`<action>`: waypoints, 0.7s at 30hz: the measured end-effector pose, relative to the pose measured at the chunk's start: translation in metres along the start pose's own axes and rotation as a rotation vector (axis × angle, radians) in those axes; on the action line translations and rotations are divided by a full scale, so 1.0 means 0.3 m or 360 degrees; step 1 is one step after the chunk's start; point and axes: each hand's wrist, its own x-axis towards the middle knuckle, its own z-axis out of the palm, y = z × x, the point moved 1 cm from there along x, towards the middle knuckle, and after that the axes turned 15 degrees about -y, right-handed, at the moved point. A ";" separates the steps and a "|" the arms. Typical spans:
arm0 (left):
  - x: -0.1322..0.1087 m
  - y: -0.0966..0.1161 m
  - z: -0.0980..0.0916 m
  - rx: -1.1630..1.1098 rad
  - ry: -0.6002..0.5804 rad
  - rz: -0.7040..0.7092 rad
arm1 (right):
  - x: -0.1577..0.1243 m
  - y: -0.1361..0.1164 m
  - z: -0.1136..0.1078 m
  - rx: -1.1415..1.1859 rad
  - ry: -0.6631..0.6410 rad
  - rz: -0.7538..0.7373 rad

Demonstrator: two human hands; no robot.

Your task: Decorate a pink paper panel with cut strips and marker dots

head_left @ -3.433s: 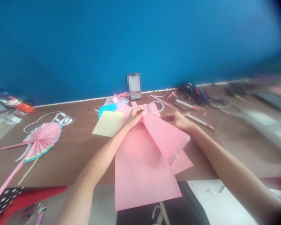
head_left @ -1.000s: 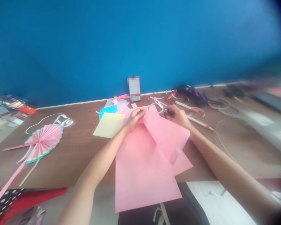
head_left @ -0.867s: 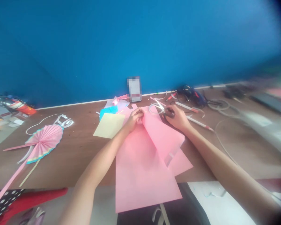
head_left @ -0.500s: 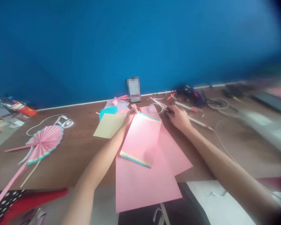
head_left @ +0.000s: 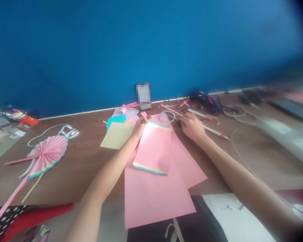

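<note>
My left hand [head_left: 141, 125] pinches the upper left corner of a pink paper piece [head_left: 154, 148] with yellow and blue strips along its top and bottom edges. The piece hangs over larger pink sheets [head_left: 159, 205] that reach past the table's front edge. To the right, my right hand [head_left: 192, 126] is closed at dark-handled scissors [head_left: 177, 118], whose outline is blurred; they lie beside a roll of tape [head_left: 166, 116]. A cream sheet [head_left: 116, 135] and a blue paper [head_left: 116, 120] are left of my left hand.
A pleated pink fan [head_left: 49, 153] with long paper strips lies on the brown table [head_left: 91, 168] at the left. A phone [head_left: 143, 95] leans on the blue wall. Pens [head_left: 217, 132], cables [head_left: 234, 111] and a power strip [head_left: 277, 126] are at the right.
The striped pink piece has swung slightly, its lower edge now higher and a little to the right. My right hand has shifted slightly, and the scissors beside it now show more.
</note>
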 end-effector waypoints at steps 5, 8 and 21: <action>-0.012 0.008 0.025 -0.0106 -0.0029 0.0070 | 0.002 -0.036 0.028 0.0872 -0.0179 -0.0146; -0.017 0.019 0.036 -0.0096 -0.0017 0.0064 | 0.002 -0.048 0.042 0.1057 -0.0317 -0.0206; -0.034 0.067 0.101 0.0185 0.0017 -0.0135 | 0.004 -0.032 0.036 0.1163 -0.0257 -0.0054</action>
